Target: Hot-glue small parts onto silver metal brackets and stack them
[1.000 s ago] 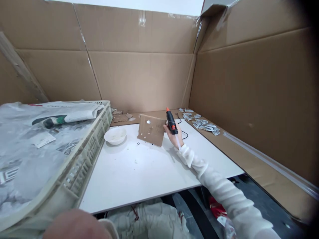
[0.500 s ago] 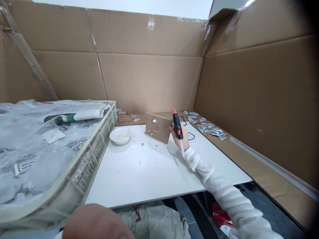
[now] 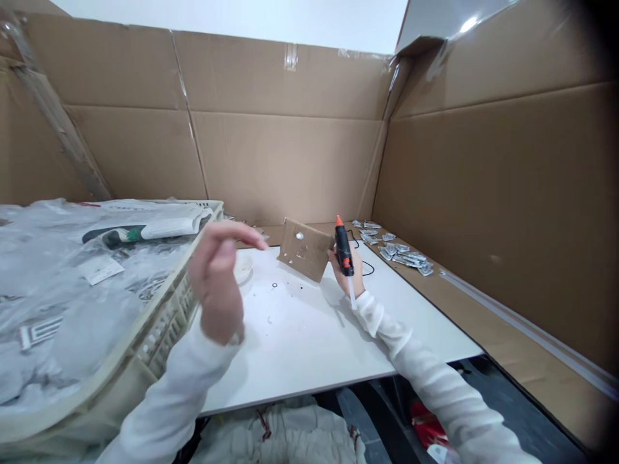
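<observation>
A pale plastic crate [image 3: 130, 374], filled with clear bags, is set to the left of the left hand [image 3: 217, 283], whose fingers are held loosely bent in the air, with nothing seen in their grasp. A white tabletop [image 3: 309, 341] is spread beneath both hands. A cardboard piece [image 3: 304, 250] is tilted just left of the fingers of the right hand [image 3: 356, 276], the nearer one; whether it is gripped there cannot be told. By that hand a hot-glue gun [image 3: 344, 248] is grasped, its long axis directed away from the wrist, orange nozzle foremost. A white bowl [image 3: 244, 267] is partly hidden behind the left fingers. On a white label card [image 3: 103, 269], left of those fingers, no wording or brand can be read. Between the hands, a small dark ring [image 3: 275, 285] is seen.
</observation>
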`<action>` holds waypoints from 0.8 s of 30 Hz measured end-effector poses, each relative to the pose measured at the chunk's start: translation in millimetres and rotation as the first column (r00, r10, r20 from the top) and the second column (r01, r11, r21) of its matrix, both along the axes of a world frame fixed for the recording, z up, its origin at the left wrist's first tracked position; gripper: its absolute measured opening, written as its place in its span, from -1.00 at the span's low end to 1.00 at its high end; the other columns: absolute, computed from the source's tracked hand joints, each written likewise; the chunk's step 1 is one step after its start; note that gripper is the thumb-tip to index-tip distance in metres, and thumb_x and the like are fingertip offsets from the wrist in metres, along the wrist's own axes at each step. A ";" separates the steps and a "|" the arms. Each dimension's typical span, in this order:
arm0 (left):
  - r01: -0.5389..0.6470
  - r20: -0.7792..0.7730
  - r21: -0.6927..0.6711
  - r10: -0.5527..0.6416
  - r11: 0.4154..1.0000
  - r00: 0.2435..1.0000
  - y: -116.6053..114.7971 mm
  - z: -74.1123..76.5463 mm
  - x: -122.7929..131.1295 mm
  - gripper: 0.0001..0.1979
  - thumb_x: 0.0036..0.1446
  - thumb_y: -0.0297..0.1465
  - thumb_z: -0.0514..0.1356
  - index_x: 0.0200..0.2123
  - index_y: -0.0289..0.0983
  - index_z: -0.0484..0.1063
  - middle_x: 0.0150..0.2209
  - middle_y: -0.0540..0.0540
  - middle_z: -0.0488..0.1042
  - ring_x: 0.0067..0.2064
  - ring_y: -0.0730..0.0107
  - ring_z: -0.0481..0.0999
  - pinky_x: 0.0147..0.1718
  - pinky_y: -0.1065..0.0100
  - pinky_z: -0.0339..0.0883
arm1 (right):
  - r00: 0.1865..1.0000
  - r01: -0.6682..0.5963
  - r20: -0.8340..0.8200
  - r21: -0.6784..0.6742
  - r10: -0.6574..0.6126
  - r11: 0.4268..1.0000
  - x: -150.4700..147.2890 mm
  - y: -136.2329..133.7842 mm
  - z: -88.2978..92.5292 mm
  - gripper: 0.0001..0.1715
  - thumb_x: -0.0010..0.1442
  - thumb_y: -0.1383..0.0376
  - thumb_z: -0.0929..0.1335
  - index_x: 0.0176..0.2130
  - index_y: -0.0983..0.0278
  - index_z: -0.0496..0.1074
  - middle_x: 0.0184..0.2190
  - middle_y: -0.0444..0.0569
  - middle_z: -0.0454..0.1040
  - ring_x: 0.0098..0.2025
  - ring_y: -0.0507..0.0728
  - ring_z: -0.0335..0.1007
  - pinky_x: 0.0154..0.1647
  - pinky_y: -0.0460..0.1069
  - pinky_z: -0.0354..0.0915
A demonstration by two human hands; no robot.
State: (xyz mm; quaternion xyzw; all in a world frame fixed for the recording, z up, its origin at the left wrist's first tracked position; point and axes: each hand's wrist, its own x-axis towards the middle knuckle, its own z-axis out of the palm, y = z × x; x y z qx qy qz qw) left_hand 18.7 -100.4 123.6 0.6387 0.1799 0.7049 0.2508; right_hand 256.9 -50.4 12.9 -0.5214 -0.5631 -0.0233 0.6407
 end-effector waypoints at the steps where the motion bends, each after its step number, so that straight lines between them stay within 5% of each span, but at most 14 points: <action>1: 0.015 -0.046 -0.013 -0.016 1.000 0.999 15.7 -2.7 7.9 -0.80 0.15 -0.40 -0.05 -0.40 -0.24 0.35 -0.42 -0.01 0.38 -0.36 0.45 0.37 -0.27 0.36 0.25 | 1.000 -0.023 0.012 -0.019 0.023 1.000 -0.5 0.4 -1.2 -0.78 0.04 0.15 0.29 -0.41 0.26 0.25 -0.55 -0.15 0.27 -0.51 0.03 0.15 -0.46 -0.05 0.16; 4: 0.015 -0.222 -0.128 -0.043 0.992 0.974 63.0 -33.4 27.3 -0.86 0.12 -0.41 -0.02 -0.36 -0.25 0.33 -0.38 -0.03 0.38 -0.29 0.40 0.38 -0.23 0.35 0.23 | 0.997 -0.082 -0.019 -0.059 0.081 0.995 -1.5 2.0 -3.9 -0.76 0.00 0.14 0.31 -0.44 0.26 0.25 -0.56 -0.17 0.26 -0.52 0.02 0.14 -0.48 -0.06 0.15; 7: -0.185 -0.248 -0.194 0.134 0.963 0.959 98.9 -78.4 36.7 -0.81 0.08 -0.38 0.05 -0.20 -0.22 0.29 -0.16 -0.12 0.34 -0.08 0.30 0.31 -0.05 0.27 0.13 | 0.965 -0.151 -0.223 -0.059 0.134 0.987 -1.6 3.2 -2.1 -0.74 -0.03 0.13 0.34 -0.43 0.26 0.25 -0.56 -0.16 0.28 -0.53 0.02 0.18 -0.48 -0.06 0.17; 10: -0.290 -0.234 -0.285 0.227 0.913 0.945 115.6 -113.3 39.8 -0.63 0.03 -0.30 0.11 -0.05 -0.19 0.21 0.00 -0.16 0.24 0.08 0.21 0.16 0.08 0.19 -0.05 | 0.866 -0.258 -0.448 -0.020 0.222 0.966 -1.7 4.6 1.1 -0.72 -0.02 0.11 0.33 -0.46 0.24 0.22 -0.57 -0.18 0.26 -0.53 0.01 0.20 -0.48 -0.07 0.18; 12: -0.224 -0.150 -0.446 0.174 0.867 0.973 118.1 -127.1 41.9 -0.57 0.06 -0.22 0.09 0.00 -0.16 0.16 0.03 -0.16 0.22 0.09 0.23 0.16 0.06 0.20 -0.01 | 0.807 -0.301 -0.522 0.038 0.276 0.953 -1.7 6.0 1.3 -0.73 -0.02 0.12 0.33 -0.48 0.24 0.20 -0.56 -0.19 0.25 -0.51 0.00 0.21 -0.45 -0.07 0.18; 15: 0.005 -0.003 -0.629 -0.009 0.778 1.000 113.3 -136.4 47.4 -0.56 0.10 -0.09 -0.04 -0.01 -0.18 0.19 -0.05 -0.15 0.32 -0.03 0.26 0.33 -0.08 0.24 0.17 | 0.751 -0.304 -0.581 0.118 0.314 0.945 -1.7 7.8 -0.9 -0.76 -0.02 0.16 0.34 -0.47 0.23 0.20 -0.56 -0.21 0.24 -0.50 0.00 0.20 -0.41 -0.07 0.19; 19: 0.226 0.034 -0.667 -0.274 0.710 0.961 97.3 -135.5 56.0 -0.53 0.09 -0.04 -0.04 -0.13 -0.27 0.31 -0.17 -0.16 0.43 -0.12 0.23 0.40 -0.16 0.25 0.24 | 0.733 -0.318 -0.593 0.135 0.334 0.938 -2.7 8.8 -5.1 -0.77 -0.01 0.19 0.35 -0.47 0.23 0.21 -0.55 -0.19 0.23 -0.48 0.00 0.20 -0.38 -0.06 0.18; 24: 0.356 0.168 -0.661 -0.331 0.661 0.928 83.6 -127.7 59.0 -0.53 0.05 -0.09 0.07 -0.03 -0.21 0.22 -0.04 -0.16 0.38 -0.12 0.26 0.43 -0.21 0.31 0.30 | 0.724 -0.378 -0.591 0.093 0.357 0.921 -4.8 8.4 -7.9 -0.78 0.00 0.20 0.36 -0.45 0.23 0.21 -0.54 -0.20 0.25 -0.46 0.00 0.21 -0.35 -0.07 0.18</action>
